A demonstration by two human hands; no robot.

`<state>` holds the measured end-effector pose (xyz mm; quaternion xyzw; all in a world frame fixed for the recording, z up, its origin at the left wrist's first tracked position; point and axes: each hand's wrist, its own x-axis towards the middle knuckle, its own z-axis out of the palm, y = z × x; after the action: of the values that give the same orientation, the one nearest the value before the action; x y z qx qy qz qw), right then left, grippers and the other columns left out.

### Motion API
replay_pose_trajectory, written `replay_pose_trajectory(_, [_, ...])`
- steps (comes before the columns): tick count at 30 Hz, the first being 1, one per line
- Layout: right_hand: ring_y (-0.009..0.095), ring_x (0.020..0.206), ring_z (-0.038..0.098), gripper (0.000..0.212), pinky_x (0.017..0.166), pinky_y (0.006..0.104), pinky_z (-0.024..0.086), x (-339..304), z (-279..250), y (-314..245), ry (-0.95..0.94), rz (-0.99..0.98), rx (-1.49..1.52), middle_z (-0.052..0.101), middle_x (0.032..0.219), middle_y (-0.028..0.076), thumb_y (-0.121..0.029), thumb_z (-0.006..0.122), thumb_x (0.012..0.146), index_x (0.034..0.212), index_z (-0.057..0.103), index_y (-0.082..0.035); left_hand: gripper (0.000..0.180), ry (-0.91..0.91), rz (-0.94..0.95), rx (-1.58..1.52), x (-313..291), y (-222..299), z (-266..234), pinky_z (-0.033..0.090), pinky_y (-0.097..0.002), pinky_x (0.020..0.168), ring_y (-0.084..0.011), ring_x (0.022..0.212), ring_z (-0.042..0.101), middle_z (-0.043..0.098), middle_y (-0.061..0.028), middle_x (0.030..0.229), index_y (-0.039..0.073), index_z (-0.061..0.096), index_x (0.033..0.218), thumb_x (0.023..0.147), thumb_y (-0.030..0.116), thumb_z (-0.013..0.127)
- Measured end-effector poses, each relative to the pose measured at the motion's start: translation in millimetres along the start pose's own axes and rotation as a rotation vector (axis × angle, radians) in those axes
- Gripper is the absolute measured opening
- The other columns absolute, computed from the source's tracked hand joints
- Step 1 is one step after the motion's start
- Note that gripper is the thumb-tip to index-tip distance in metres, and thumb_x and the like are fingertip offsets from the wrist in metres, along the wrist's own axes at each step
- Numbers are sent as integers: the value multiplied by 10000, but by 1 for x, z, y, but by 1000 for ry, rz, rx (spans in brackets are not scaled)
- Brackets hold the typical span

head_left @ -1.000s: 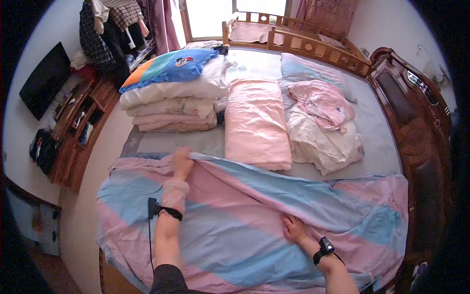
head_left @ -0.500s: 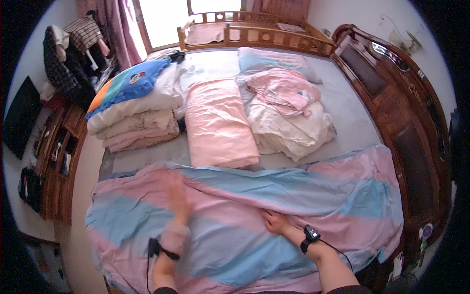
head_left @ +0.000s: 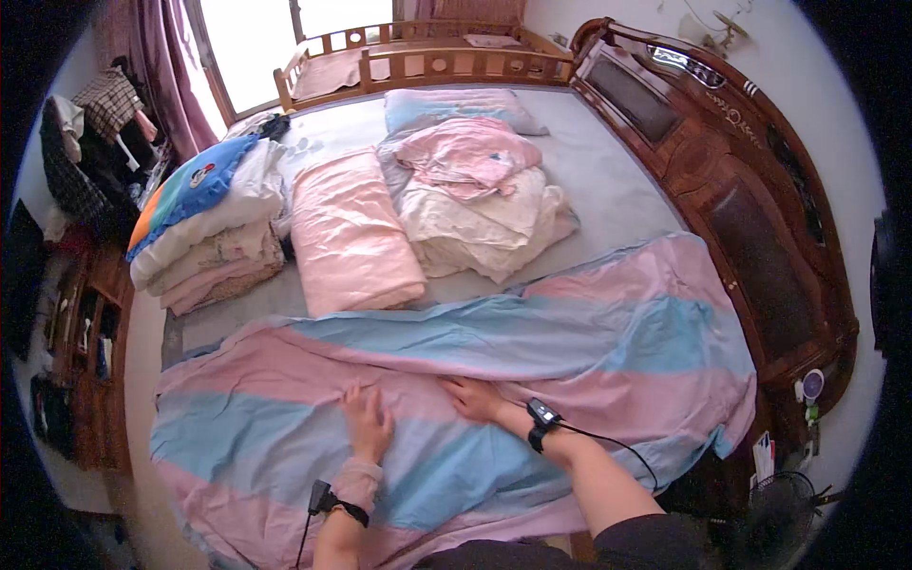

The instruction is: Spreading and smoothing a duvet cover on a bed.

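A pink and blue striped bedding cover (head_left: 285, 437), thin and wrinkled, spreads across the near part of the bed. My left hand (head_left: 369, 425) rests on it, fingers apart and pressing lightly on a pink band. To its right, my right hand (head_left: 478, 400) lies on the same cloth with fingers stretched out, their tips by a long raised fold. Neither hand grips anything that I can see. Both wrists carry a black strap with a small device and a cable.
Beyond the cover lie a folded pink quilt (head_left: 351, 233), a heap of cream and pink bedding (head_left: 475, 218) and a striped pillow (head_left: 461, 111). Stacked quilts (head_left: 214, 223) stand at the left. A carved wooden headboard (head_left: 731, 199) bounds the right; a wooden-railed bed (head_left: 427, 66) adjoins the far side.
My left hand has come back from the cover's far edge toward me and nearer my right hand. The right hand still lies on the cloth. The view has swung right.
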<state>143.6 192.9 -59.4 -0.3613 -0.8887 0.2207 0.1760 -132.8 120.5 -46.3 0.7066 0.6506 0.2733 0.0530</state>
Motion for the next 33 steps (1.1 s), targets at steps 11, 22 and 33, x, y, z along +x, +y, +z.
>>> replay_pose_trajectory(11, [164,922,616,304,788,323,525,17,-115,24,-540,231,862,658,1019,87,-139,579,884,1175,611,-58,411,9,21,-105,-6,8,-2,422,-428,945,-332,1075,513,578,-132,1132,76,615,1097,688,101,631])
replay_pose_trajectory(22, [290,681,640,352,560,391,508,6,-226,248,-176,752,-96,656,854,177,-204,695,797,1103,598,-62,454,-24,-97,-26,-1,11,-14,407,-430,954,-331,1092,500,545,-135,1166,87,597,1135,683,116,627])
replay_pose_trajectory(33, [416,1008,602,355,847,489,469,-1,-284,373,-89,742,-422,632,1078,237,-310,523,866,1096,610,-54,450,-25,-55,-126,23,25,29,423,-424,938,-349,1080,494,525,-150,1166,55,578,1138,694,113,622])
